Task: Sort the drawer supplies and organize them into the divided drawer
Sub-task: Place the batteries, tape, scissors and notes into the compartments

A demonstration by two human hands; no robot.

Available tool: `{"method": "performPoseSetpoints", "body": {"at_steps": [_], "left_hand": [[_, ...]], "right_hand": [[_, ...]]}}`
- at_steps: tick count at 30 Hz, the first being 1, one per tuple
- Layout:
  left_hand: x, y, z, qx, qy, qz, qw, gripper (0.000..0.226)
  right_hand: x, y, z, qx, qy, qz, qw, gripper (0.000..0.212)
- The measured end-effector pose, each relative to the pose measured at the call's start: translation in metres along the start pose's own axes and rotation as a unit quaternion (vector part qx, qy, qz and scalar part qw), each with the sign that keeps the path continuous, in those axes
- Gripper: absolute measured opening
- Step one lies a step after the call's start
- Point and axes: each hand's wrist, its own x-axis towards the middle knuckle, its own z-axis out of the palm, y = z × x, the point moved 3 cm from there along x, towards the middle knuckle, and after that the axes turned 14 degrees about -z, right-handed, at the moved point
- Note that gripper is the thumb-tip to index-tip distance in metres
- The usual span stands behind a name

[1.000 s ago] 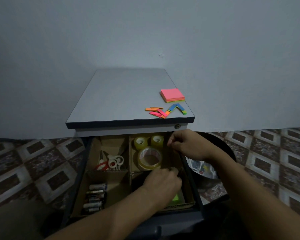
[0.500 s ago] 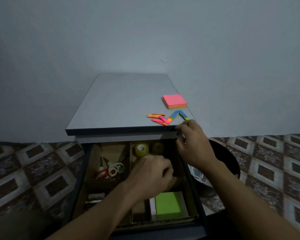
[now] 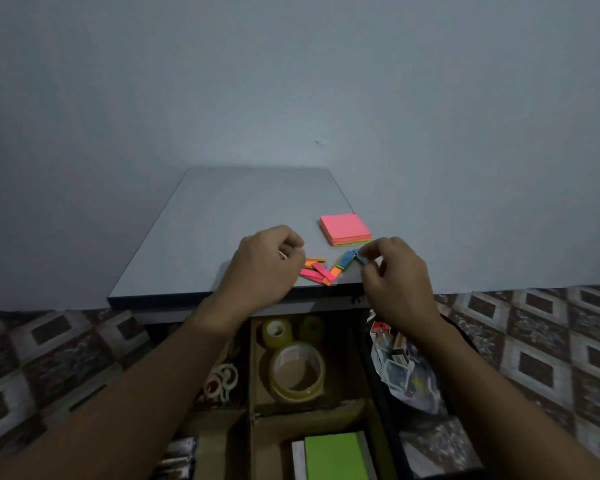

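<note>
Grey desk | step: collecting page flags | right hand fingers pinched blue flag; left hand curled, hold unclear | next: drawer compartment

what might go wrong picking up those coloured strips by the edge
The coloured strips lie at the cabinet top's front edge; the left hand might sweep some into the tape roll compartment below. The blue strip pinched by the right hand could drop into the bin bag beside the drawer.
</note>
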Motion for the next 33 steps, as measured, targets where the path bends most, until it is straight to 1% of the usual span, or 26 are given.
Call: {"method": "performPoseSetpoints", "body": {"at_steps": [3,5,7,9,10,13,15,18,21,23,25,27,31,33], "left_hand": [[0.031,0.002,0.009,0.017,-0.034,-0.068,0.997,0.010],[0.050,0.001,0.017,-0.012,-0.064,-0.116,0.991,0.013],[0.067,0.003,0.028,-0.058,-0.104,-0.170,0.978,0.017],[0.077,0.012,0.038,-0.094,-0.152,-0.232,0.956,0.013],[0.080,0.018,0.042,-0.093,-0.168,-0.256,0.948,0.011],[0.089,0.032,0.053,-0.066,-0.192,-0.283,0.937,0.012],[0.093,0.037,0.061,-0.049,-0.205,-0.297,0.931,0.014],[0.096,0.041,0.069,-0.052,-0.205,-0.305,0.929,0.015],[0.100,0.039,0.074,-0.093,-0.204,-0.321,0.920,0.021],[0.102,0.039,0.074,-0.122,-0.199,-0.336,0.912,0.025],[0.105,0.037,0.074,-0.141,-0.182,-0.348,0.909,0.021],[0.108,0.035,0.073,-0.147,-0.173,-0.357,0.906,0.020],[0.111,0.034,0.074,-0.122,-0.147,-0.357,0.914,0.016],[0.116,0.033,0.074,-0.131,-0.131,-0.354,0.917,0.012]], "right_hand": [[0.025,0.012,-0.006,0.021,0.015,0.047,0.999,0.019],[0.041,0.022,-0.007,0.034,0.003,0.101,0.994,0.020],[0.054,0.038,-0.004,0.055,-0.013,0.171,0.984,0.019],[0.066,0.055,0.005,0.092,-0.034,0.243,0.965,0.020],[0.072,0.059,0.009,0.109,-0.047,0.269,0.956,0.020],[0.086,0.067,0.022,0.132,-0.095,0.307,0.938,0.012],[0.095,0.068,0.029,0.127,-0.126,0.313,0.933,0.013],[0.105,0.066,0.031,0.075,-0.147,0.306,0.938,0.018],[0.111,0.063,0.033,0.025,-0.156,0.299,0.941,0.020],[0.115,0.064,0.038,0.046,-0.156,0.309,0.937,0.016],[0.116,0.065,0.041,0.079,-0.151,0.331,0.928,0.011],[0.118,0.063,0.042,0.118,-0.144,0.353,0.917,0.012],[0.121,0.059,0.040,0.160,-0.138,0.388,0.897,0.014],[0.122,0.058,0.039,0.185,-0.143,0.402,0.886,0.014]]}}
